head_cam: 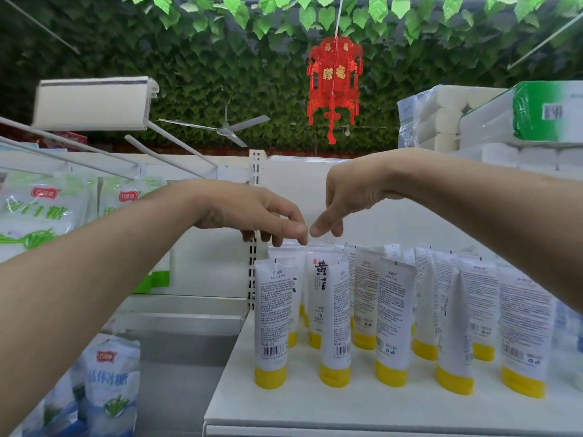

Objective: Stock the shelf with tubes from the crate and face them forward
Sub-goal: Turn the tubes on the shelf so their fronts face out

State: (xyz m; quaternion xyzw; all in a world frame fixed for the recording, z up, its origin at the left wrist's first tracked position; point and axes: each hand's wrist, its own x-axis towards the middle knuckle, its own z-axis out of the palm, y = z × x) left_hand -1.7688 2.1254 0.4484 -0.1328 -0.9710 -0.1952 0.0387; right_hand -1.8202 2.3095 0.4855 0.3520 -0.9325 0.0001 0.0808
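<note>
Several white tubes with yellow caps (270,320) stand cap-down in rows on the white shelf (284,402). Most show their printed backs with barcodes. One tube in the second row (321,279) shows its front with large black characters. My left hand (252,212) reaches in from the left, fingers curled down and pinching the top crimp of a back-row tube (285,249). My right hand (350,197) comes from the right, its fingertips hovering just above the front-facing tube, apart and holding nothing. No crate is in view.
Bags of sugar (41,212) hang on pegs to the left, and more bags (107,383) lie on a lower shelf. A perforated upright (255,184) divides the bays. Tissue packs (492,121) are stacked on top at the right. A red lantern (334,86) hangs overhead.
</note>
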